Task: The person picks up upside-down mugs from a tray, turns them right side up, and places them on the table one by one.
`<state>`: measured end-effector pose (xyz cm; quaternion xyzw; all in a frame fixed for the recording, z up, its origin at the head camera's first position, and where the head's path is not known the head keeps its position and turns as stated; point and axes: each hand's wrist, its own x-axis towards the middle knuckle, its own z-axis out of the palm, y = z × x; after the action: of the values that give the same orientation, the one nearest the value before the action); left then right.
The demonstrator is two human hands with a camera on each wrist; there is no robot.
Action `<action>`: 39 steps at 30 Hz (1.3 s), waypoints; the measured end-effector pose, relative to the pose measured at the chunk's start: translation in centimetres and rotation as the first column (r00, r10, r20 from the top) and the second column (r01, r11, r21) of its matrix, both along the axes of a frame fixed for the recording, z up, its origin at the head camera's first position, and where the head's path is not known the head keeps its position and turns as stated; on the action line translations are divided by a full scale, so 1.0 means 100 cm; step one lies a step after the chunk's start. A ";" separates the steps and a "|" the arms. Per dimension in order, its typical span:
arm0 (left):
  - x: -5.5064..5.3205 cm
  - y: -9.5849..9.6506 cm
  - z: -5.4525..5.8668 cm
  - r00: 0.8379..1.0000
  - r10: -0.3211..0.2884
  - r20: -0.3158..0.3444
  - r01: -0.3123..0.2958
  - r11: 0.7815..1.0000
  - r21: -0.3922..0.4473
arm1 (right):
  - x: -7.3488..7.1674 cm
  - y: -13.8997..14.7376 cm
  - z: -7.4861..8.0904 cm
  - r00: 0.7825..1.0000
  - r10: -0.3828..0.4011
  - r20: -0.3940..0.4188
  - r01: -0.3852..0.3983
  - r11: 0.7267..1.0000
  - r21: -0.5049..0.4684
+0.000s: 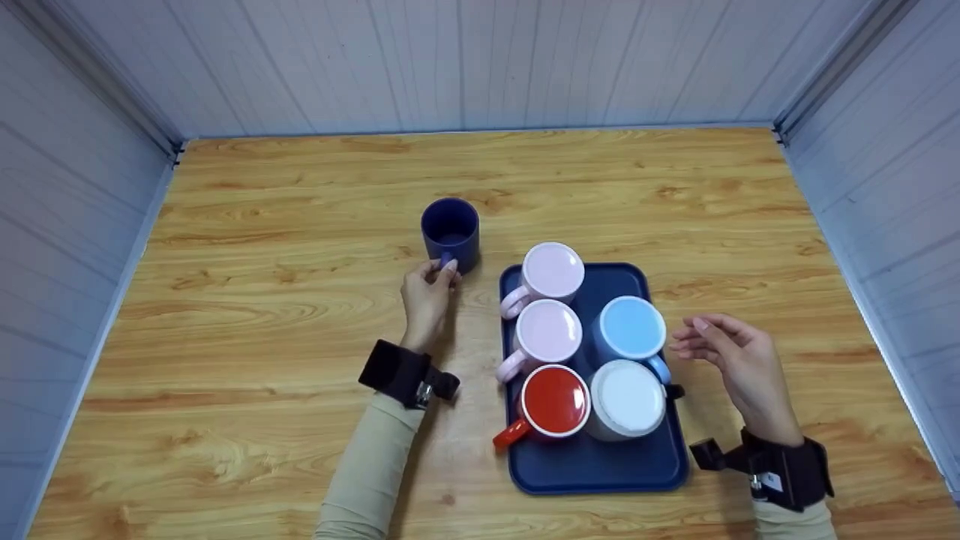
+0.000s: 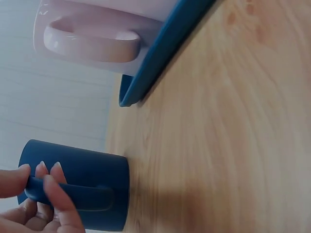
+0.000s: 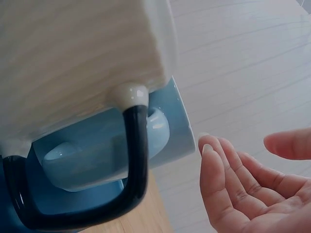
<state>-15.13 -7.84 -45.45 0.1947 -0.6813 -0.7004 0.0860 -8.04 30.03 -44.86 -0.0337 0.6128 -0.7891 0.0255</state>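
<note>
Item: navy mug, upper centre-left of the frame, upright on the wooden table, just left of the blue tray. Handling, by judgement: rigid, glazed, likely slick, breakable if knocked; moderate weight; best taken by its handle. Appearance: dark blue inside and out, straight-walled, empty. Left hand pinches the handle, thumb against fingertips. Right hand hovers right of the tray, fingers loosely spread, holding nothing. Tray holds 5 mugs: 2 pink, 1 light blue, 1 red, 1 white
</note>
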 end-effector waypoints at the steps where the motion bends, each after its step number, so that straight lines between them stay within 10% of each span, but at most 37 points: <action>1: 0.001 0.000 0.000 1.000 0.002 -0.004 -0.002 1.000 -0.006 | 0.000 0.000 0.001 1.000 0.004 -0.012 -0.004 1.000 0.001; 14: 0.021 0.006 -0.005 0.991 0.079 -0.104 -0.098 0.975 -0.198 | 0.005 -0.011 0.017 0.999 -0.040 -0.003 0.040 0.993 0.109; 19: 0.028 0.010 -0.004 0.979 0.086 -0.186 -0.128 0.964 -0.231 | -0.010 0.019 -0.031 1.000 -0.011 -0.018 0.012 0.997 0.072; 25: 0.033 0.019 0.000 0.986 -0.002 -0.169 -0.036 0.974 -0.223 | -0.020 0.035 -0.064 0.999 -0.042 -0.006 0.042 0.995 0.086; 34: 0.035 0.033 0.006 0.964 -0.210 -0.165 0.165 0.954 -0.249 | -0.002 -0.001 -0.002 0.998 0.043 -0.040 -0.043 0.999 -0.013; 39: 0.035 0.041 0.007 0.943 -0.323 -0.085 0.298 0.929 -0.220 | -0.001 -0.002 -0.003 0.998 0.043 -0.037 -0.042 0.999 0.023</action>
<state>-11.67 -3.78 -44.77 0.0321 -0.7653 -0.6419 0.0343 -8.18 29.88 -45.15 -0.0611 0.6211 -0.7807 0.0313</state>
